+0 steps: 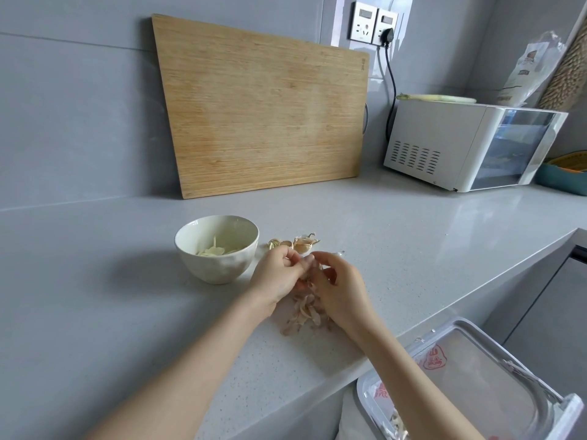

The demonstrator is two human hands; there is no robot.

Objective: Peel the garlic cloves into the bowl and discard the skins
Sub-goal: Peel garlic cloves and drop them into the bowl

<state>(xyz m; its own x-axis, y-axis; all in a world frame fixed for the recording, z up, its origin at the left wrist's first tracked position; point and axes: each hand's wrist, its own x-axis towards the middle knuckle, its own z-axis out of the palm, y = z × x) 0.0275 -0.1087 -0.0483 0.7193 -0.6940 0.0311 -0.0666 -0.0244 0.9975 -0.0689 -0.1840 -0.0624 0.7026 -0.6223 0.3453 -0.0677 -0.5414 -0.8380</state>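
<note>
A cream bowl (219, 268) stands on the grey counter with several peeled garlic cloves (214, 250) inside. Just right of it, my left hand (276, 281) and my right hand (338, 289) meet, both pinching a garlic clove (309, 271) that their fingers mostly hide. A heap of papery garlic skins (305, 315) lies on the counter under and below the hands. Unpeeled cloves (295, 242) lie just behind the hands, beside the bowl.
A wooden cutting board (263, 112) leans on the back wall. A white microwave (470, 144) sits at the right rear. An open bin with a plastic liner (470, 382) stands below the counter's front edge (413, 328) at lower right.
</note>
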